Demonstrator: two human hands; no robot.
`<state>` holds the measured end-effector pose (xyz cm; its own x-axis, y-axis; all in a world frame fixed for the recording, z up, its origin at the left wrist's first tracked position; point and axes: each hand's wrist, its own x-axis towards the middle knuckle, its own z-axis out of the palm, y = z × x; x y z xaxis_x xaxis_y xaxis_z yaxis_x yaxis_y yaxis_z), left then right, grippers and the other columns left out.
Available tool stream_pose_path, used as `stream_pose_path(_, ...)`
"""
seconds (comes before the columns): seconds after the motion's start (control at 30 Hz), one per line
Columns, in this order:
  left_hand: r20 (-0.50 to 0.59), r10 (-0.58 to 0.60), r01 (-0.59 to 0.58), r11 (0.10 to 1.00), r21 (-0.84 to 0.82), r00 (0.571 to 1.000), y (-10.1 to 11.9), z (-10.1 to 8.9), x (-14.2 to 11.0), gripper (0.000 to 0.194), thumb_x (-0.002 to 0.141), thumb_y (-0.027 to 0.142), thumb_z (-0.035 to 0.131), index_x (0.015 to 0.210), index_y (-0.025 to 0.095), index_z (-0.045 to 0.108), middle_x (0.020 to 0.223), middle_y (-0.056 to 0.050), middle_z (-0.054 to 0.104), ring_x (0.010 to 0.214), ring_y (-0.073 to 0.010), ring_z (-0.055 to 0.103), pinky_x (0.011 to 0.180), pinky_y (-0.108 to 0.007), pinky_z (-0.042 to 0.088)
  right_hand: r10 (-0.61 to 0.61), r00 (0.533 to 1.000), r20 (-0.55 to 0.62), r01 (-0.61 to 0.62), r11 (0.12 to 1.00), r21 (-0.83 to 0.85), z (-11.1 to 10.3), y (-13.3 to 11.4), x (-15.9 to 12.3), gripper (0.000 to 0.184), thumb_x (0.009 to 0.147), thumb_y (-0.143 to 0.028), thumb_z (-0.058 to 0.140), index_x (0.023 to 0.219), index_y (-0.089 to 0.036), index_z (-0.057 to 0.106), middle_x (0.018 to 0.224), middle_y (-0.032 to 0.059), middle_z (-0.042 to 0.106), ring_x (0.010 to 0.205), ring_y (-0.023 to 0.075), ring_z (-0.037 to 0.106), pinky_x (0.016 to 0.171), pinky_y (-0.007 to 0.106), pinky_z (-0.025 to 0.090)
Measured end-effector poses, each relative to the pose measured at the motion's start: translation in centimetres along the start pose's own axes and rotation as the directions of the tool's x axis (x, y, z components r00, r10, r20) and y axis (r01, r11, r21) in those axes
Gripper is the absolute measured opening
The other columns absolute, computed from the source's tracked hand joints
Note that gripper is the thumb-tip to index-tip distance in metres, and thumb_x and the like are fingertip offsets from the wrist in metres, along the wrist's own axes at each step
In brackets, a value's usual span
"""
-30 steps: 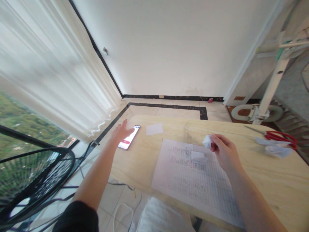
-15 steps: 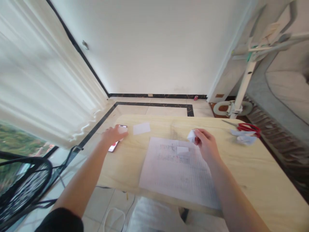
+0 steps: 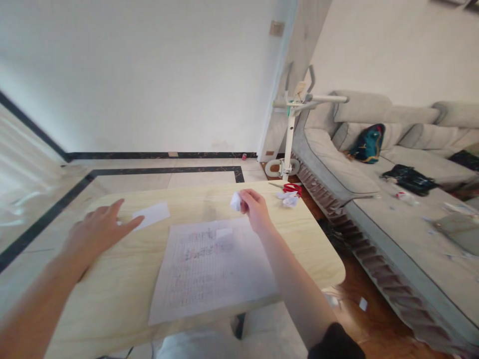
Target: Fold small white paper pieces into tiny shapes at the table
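Note:
My right hand [image 3: 255, 209] pinches a small folded piece of white paper [image 3: 235, 201] above the far edge of a large written sheet [image 3: 209, 279]. A small white paper piece [image 3: 224, 234] lies on that sheet. My left hand [image 3: 99, 227] is over the left side of the table, fingers spread, with the thumb at a white paper slip [image 3: 154, 214]. Whether the thumb touches the slip I cannot tell. Most of what lies beneath the left hand is hidden.
Red-handled scissors [image 3: 292, 188] and crumpled white paper [image 3: 289, 199] lie at the right end of the wooden table [image 3: 314, 249]. Beyond it stand a white exercise frame [image 3: 290, 134] and a grey sofa [image 3: 377, 199] with a teal backpack [image 3: 370, 144]. A small can [image 3: 244, 156] sits by the wall.
The view has swung right, bringing the sofa in. My left hand has spread its fingers, and the phone beside it no longer shows clearly. My right hand still pinches the folded paper.

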<state>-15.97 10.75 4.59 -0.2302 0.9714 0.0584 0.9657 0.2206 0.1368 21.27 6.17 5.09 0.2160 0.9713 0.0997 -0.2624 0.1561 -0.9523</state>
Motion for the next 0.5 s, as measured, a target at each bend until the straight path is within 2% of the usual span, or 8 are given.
stream_pose_path(0.03, -0.011, 0.088, -0.088, 0.996, 0.000, 0.996, 1.4, 0.2, -0.6, 0.078, 0.065, 0.070, 0.049, 0.133, 0.035, 0.036, 0.133, 0.000, 0.051, 0.118, -0.0297, 0.046, 0.097, -0.041, 0.033, -0.026, 1.000, 0.009, 0.026, 1.000, -0.013, -0.4, -0.8, 0.1, 0.028, 0.071, -0.046, 0.065, 0.065, -0.019, 0.057, 0.046, -0.0055, 0.045, 0.041, 0.0074, 0.038, 0.042, 0.022, 0.029)
stream_pose_path(0.07, -0.034, 0.235, -0.235, 0.972, 0.008, 0.971, 2.8, 0.4, -1.3, 0.075, 0.070, 0.068, 0.044, 0.134, 0.030, 0.036, 0.130, -0.003, 0.053, 0.117, -0.0296, 0.047, 0.096, -0.041, 0.035, -0.046, 0.999, 0.004, 0.046, 0.998, -0.030, -1.1, -1.5, 0.3, 0.028, 0.071, -0.046, 0.064, 0.066, -0.019, 0.058, 0.046, -0.0053, 0.045, 0.041, 0.0074, 0.038, 0.042, 0.022, 0.028)
stream_pose_path(0.17, -0.087, 0.522, -0.528, 0.844, -0.091, 0.849, 6.9, 1.3, -3.8, 0.060, 0.076, 0.058, 0.044, 0.122, 0.020, 0.051, 0.119, -0.008, 0.059, 0.112, -0.0262, 0.052, 0.097, -0.036, 0.037, -0.074, 0.996, -0.048, 0.066, 0.987, -0.146, -4.4, -3.4, 0.5, 0.028, 0.071, -0.045, 0.064, 0.068, -0.018, 0.058, 0.049, -0.0046, 0.047, 0.041, 0.0076, 0.038, 0.041, 0.022, 0.028)
stream_pose_path(0.2, -0.068, 0.604, -0.607, 0.785, -0.120, 0.794, 8.2, 1.5, -4.7, 0.057, 0.077, 0.057, 0.044, 0.118, 0.019, 0.054, 0.118, -0.009, 0.060, 0.111, -0.0262, 0.052, 0.097, -0.037, 0.037, -0.084, 0.995, -0.061, 0.068, 0.971, -0.228, -5.8, -3.9, 0.5, 0.028, 0.071, -0.045, 0.063, 0.068, -0.018, 0.058, 0.048, -0.0044, 0.047, 0.041, 0.0079, 0.038, 0.041, 0.022, 0.028)
stream_pose_path(0.27, -0.064, 0.670, -0.669, 0.721, -0.179, 0.739, 10.6, 2.0, -6.5, 0.052, 0.080, 0.055, 0.043, 0.115, 0.018, 0.057, 0.115, -0.010, 0.061, 0.109, -0.0259, 0.053, 0.095, -0.039, 0.038, -0.126, 0.988, -0.084, 0.076, 0.891, -0.448, -9.1, -4.9, 0.2, 0.028, 0.073, -0.045, 0.060, 0.070, -0.017, 0.059, 0.050, -0.0034, 0.048, 0.044, 0.0094, 0.041, 0.043, 0.023, 0.029)
stream_pose_path(0.33, -0.060, 0.703, -0.697, 0.682, -0.222, 0.708, 12.4, 2.5, -7.9, 0.051, 0.082, 0.055, 0.042, 0.114, 0.019, 0.057, 0.115, -0.010, 0.061, 0.108, -0.0258, 0.053, 0.094, -0.039, 0.039, -0.191, 0.980, -0.056, 0.094, 0.691, -0.717, -12.3, -5.9, -0.2, 0.028, 0.073, -0.043, 0.060, 0.073, -0.015, 0.063, 0.057, -0.0003, 0.055, 0.051, 0.0115, 0.046, 0.048, 0.024, 0.033)
stream_pose_path(0.4, -0.020, 0.721, -0.700, 0.665, -0.261, 0.693, 13.9, 2.9, -8.9, 0.051, 0.081, 0.056, 0.043, 0.112, 0.019, 0.059, 0.113, -0.010, 0.062, 0.104, -0.0263, 0.055, 0.090, -0.040, 0.041, -0.191, 0.982, -0.012, 0.068, 0.407, -0.911, -15.1, -6.6, -0.8, 0.028, 0.075, -0.042, 0.057, 0.080, -0.016, 0.066, 0.063, 0.0016, 0.060, 0.057, 0.0134, 0.050, 0.054, 0.025, 0.035)
stream_pose_path(0.5, 0.042, 0.732, -0.696, 0.663, -0.276, 0.680, 15.2, 3.3, -9.6, 0.056, 0.077, 0.061, 0.046, 0.109, 0.019, 0.061, 0.109, -0.011, 0.063, 0.100, -0.0276, 0.056, 0.087, -0.040, 0.041, -0.002, 0.998, 0.057, 0.057, 0.031, -0.998, -17.7, -7.2, -1.5, 0.027, 0.079, -0.039, 0.052, 0.074, -0.017, 0.066, 0.065, 0.0040, 0.063, 0.060, 0.0143, 0.053, 0.055, 0.024, 0.034)
